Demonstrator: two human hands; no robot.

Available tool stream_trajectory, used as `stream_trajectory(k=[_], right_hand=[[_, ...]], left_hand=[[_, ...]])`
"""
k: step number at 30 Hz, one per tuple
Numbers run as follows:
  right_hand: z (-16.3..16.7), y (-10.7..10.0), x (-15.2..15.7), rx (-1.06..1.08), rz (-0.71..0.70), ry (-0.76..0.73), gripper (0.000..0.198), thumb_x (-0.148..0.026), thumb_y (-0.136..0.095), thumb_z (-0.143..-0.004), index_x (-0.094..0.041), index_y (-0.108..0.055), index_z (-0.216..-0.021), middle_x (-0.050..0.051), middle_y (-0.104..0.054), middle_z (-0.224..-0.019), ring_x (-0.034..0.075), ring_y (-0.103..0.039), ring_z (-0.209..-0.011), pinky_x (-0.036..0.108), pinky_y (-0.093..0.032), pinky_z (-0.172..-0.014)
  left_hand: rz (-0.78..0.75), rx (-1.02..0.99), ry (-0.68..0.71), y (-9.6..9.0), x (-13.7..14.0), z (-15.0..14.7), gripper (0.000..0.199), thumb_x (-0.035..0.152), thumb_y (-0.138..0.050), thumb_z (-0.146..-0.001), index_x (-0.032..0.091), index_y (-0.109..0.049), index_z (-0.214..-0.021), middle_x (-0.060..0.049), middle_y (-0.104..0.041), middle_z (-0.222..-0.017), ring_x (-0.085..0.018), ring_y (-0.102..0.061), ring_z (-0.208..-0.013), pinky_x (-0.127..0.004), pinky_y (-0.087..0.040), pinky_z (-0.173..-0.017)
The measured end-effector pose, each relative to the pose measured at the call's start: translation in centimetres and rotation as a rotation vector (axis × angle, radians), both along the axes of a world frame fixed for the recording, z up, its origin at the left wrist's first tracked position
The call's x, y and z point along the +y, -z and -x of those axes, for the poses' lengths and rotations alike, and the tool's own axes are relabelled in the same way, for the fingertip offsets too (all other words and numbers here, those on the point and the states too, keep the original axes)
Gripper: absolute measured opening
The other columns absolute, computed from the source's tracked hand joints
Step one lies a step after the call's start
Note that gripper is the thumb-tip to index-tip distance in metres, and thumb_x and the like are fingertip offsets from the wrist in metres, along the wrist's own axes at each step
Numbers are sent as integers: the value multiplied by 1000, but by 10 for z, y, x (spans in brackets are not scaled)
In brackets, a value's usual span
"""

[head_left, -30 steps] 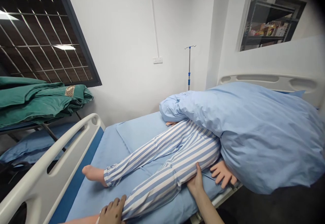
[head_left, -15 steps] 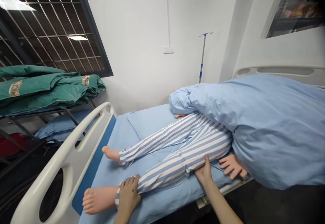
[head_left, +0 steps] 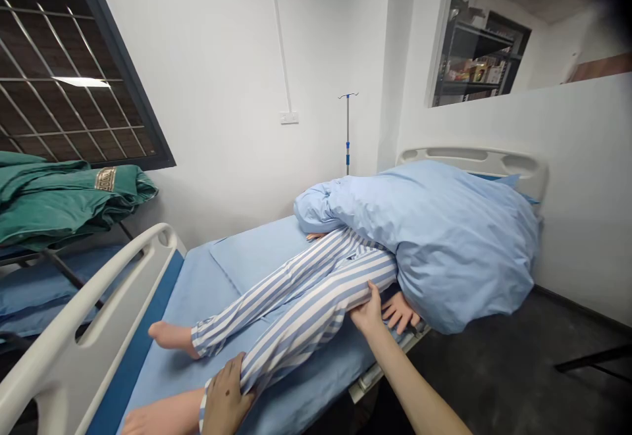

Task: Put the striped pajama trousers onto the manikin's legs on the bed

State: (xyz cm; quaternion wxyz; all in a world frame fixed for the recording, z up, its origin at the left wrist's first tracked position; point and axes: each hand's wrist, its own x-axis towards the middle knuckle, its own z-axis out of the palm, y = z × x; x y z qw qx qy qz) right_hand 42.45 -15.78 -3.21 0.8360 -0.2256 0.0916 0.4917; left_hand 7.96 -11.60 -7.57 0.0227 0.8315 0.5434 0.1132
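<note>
A manikin in blue-and-white striped trousers point(head_left: 296, 333) lies on the bed with both legs stretched toward the footboard. My left hand point(head_left: 228, 392) wraps over the near lower leg just above the ankle, beside the bare near foot point(head_left: 162, 412). Under the near thigh, close to the knee, my right hand point(head_left: 366, 310) cups the leg from below, thumb up along its side. The far foot point(head_left: 172, 337) rests on the sheet. Close by my right hand, the manikin's hand point(head_left: 399, 312) lies palm down with fingers spread. A bunched blue quilt point(head_left: 459, 244) hides the upper body.
The white footboard point(head_left: 106, 297) rises at the left and the headboard point(head_left: 523, 162) at the far end. Behind the bed stands an IV pole point(head_left: 347, 126). Green folded bedding point(head_left: 64, 198) lies on a rack at left. Dark floor point(head_left: 474, 382) shows at right.
The view has swung to the right, showing more of the headboard and floor. Both hands keep their hold on the near leg, whose knee looks slightly more raised.
</note>
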Motion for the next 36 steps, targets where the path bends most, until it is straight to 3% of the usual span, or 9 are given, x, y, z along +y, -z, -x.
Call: stream_trajectory(k=[6,11,14,19,28,36], right_hand=[[-12,-45,-4,21,2,25,24,-32,-49,-70,-19,-53,-89,-1,-64,-69,17,-61,-71,33,-51,-65],[-21,-62,-6,3,-11,20,23,-32,-46,-70,-18,-53,-87,1,-64,-70,18,-60,-72,34,-51,-63],[-25,-67,-7,-17,-30,6,23,-31,-45,-70,-19,-54,-87,1,-63,-70,18,-60,-72,34,-51,-63],[-26,-67,-9,-8,-45,-27,24,-31,-45,-70,-18,-54,-88,2,-63,-73,19,-60,-74,34,-51,-65],[-28,-61,-12,-73,-84,-50,28,-32,-45,-71,-17,-54,-93,3,-63,-77,20,-58,-78,37,-49,-70],[-17,-38,-12,-22,-62,-71,26,-29,-47,-69,-17,-55,-91,2,-64,-77,19,-59,-78,35,-49,-72]], left_hand=[[-87,-153,-6,-5,0,-37,59,31,-47,-65,14,-38,-121,-10,-49,-119,-24,-45,-107,-35,-34,-89],[-77,-219,21,-9,4,-66,56,27,-44,-66,13,-37,-119,-9,-50,-117,-22,-46,-106,-32,-34,-89],[-88,-234,-37,-5,2,-80,54,27,-46,-65,13,-39,-117,-10,-53,-112,-23,-47,-103,-33,-35,-87],[-111,-230,-66,-4,2,-85,51,28,-47,-65,15,-41,-114,-8,-56,-108,-24,-50,-100,-34,-36,-85],[-73,-141,37,-30,8,-70,50,28,-46,-63,18,-47,-112,-6,-56,-111,-25,-50,-104,-34,-38,-85],[-139,-66,86,-43,10,-30,49,30,-48,-63,20,-49,-111,-7,-57,-110,-25,-50,-101,-35,-38,-86]])
